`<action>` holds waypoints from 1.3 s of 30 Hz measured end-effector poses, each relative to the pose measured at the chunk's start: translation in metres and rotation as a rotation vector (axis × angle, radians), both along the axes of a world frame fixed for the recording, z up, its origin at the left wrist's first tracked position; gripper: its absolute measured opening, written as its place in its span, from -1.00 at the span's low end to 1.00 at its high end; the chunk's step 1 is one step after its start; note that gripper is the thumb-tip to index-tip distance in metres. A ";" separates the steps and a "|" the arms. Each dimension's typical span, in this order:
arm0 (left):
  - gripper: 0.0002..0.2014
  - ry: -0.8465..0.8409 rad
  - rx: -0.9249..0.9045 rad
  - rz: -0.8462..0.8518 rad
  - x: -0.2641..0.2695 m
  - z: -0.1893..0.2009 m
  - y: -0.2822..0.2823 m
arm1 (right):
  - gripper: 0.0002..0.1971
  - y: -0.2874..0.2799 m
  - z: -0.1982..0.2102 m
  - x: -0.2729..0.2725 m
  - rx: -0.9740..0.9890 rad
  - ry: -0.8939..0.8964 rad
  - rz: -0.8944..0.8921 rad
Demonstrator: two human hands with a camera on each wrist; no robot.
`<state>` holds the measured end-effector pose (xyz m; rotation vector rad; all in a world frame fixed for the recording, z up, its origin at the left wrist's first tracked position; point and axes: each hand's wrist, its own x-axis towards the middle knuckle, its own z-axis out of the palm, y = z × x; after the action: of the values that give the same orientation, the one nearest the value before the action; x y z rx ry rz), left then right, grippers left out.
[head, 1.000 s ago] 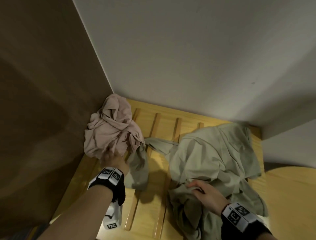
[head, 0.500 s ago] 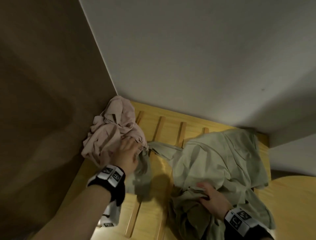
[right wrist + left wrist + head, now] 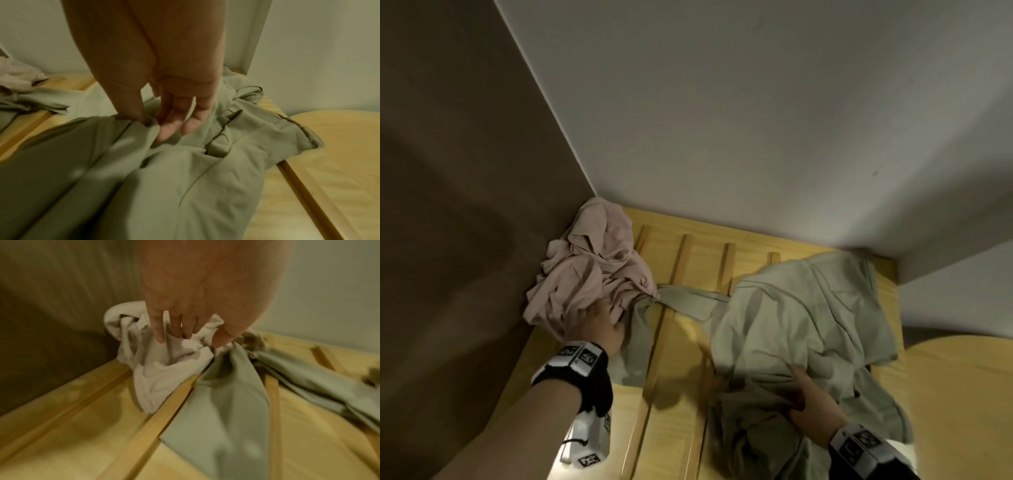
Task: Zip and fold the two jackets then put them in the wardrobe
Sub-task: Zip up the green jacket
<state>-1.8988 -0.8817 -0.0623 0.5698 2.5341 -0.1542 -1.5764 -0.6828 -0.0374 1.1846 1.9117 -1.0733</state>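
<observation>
Left hand (image 3: 599, 329) has gone from resting at the near edge of the pink jacket (image 3: 592, 270) to digging in: fingers (image 3: 162, 331) now curled into the bunched cloth, gripping it, in the left wrist view. The pink jacket sits crumpled in the back left corner of the slatted bed frame (image 3: 688, 260), against the brown wall. Right hand (image 3: 811, 401) has slid nearer along the green jacket (image 3: 801, 315) and now pinches a fold of it between thumb and fingers (image 3: 172, 126) (the other fingers hang loose). The green jacket is spread over the right of the slats, one sleeve reaching to the pink heap and seemingly caught up with it there. Likely meaning: both jackets just got grabbed to pull apart; zipping, folding and the wardrobe not started.
</observation>
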 end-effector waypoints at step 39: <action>-0.78 -0.319 1.357 -0.660 0.184 0.366 0.117 | -0.51 -0.014 0.299 0.006 0.108 1.324 -0.490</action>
<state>-1.7152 -0.7650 0.3040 1.7040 1.7148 1.3720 -1.5709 -0.6969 0.2621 1.0889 2.6481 -2.4676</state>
